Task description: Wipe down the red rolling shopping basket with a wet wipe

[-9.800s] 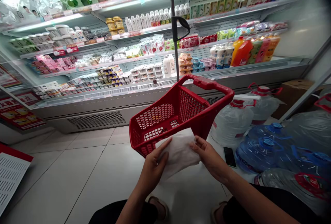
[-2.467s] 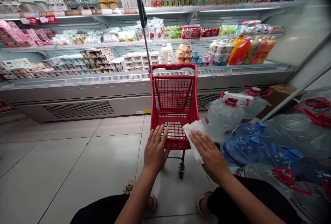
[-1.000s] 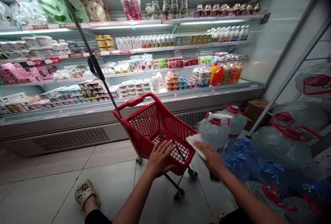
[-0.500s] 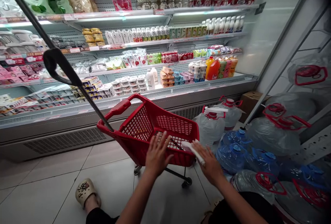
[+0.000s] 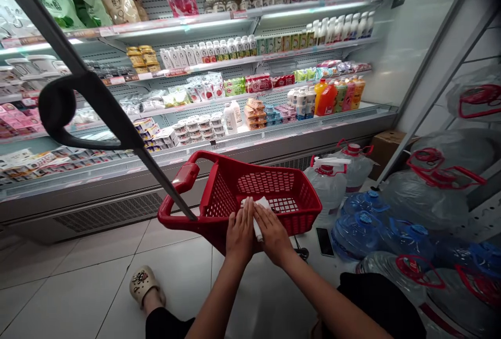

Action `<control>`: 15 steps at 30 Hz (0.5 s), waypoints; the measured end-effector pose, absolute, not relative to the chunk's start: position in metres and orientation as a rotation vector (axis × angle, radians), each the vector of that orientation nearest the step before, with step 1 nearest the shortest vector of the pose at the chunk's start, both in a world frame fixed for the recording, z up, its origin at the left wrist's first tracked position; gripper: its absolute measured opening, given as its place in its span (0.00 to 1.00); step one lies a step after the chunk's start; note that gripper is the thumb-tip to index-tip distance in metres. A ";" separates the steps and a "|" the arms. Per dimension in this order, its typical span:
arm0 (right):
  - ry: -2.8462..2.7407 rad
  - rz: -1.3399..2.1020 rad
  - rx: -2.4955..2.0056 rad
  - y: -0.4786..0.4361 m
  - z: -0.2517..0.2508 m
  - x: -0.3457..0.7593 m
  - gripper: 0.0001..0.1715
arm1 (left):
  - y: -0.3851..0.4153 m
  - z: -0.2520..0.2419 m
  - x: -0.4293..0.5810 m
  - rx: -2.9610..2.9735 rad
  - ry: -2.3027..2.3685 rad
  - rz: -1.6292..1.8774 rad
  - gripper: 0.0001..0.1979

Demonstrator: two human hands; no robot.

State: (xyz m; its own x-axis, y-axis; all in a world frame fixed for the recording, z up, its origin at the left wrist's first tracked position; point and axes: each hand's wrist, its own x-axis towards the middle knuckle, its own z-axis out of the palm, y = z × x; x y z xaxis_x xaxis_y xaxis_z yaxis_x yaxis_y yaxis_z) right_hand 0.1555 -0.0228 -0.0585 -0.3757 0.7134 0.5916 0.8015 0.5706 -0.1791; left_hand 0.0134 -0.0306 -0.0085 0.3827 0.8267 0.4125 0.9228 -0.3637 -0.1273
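Observation:
In front of me stands a red plastic shopping basket (image 5: pixel 301 224) on wheels, its long dark pull handle (image 5: pixel 117 114) slanting up to the left. My right hand (image 5: pixel 276 237) presses a folded white cloth or tissue (image 5: pixel 258 230) onto the basket's near rim, fingers laid over it. Right beside it, my left hand (image 5: pixel 239 234) lies on the same rim with its fingers stretched out. The fingertips of both hands come close together at the cloth. Whether the left fingers also touch the cloth, I cannot tell.
Behind the basket runs a refrigerated display (image 5: pixel 250 145) stocked with yogurt, drinks and packets. Large water bottles (image 5: pixel 360 229) crowd the right side. A phone (image 5: pixel 324 241) lies on the tiled floor beside them. My shoe (image 5: pixel 144 284) is at lower left.
My right hand has moved left along the near rim with the white cloth, closing up to my left hand. The basket appears farther right, and the phone on the floor has come into sight.

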 end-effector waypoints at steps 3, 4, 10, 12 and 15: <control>-2.192 -0.225 -1.270 -0.022 -0.068 0.218 0.51 | -0.033 0.014 -0.008 -2.351 -1.427 -0.408 0.38; -2.178 -0.244 -1.326 -0.022 -0.073 0.245 0.51 | -0.035 0.022 -0.016 -2.315 -1.439 -0.425 0.36; -2.026 -0.326 -1.554 -0.016 -0.089 0.311 0.49 | -0.047 0.042 -0.031 -2.141 -1.584 -0.458 0.28; -2.021 -0.278 -1.494 -0.016 -0.081 0.268 0.49 | -0.048 0.038 -0.023 -2.127 -1.615 -0.444 0.31; -2.108 -0.130 -1.232 -0.024 -0.056 0.173 0.51 | -0.046 0.031 -0.015 -2.066 -1.640 -0.466 0.38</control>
State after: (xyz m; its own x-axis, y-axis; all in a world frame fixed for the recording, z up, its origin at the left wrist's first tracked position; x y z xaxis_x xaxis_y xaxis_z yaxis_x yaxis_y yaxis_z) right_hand 0.1734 -0.0242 -0.0563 -0.3183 0.7334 0.6006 0.8018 0.5463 -0.2422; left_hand -0.0150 -0.0464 0.0315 0.2321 0.8170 0.5279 0.9725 -0.1842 -0.1424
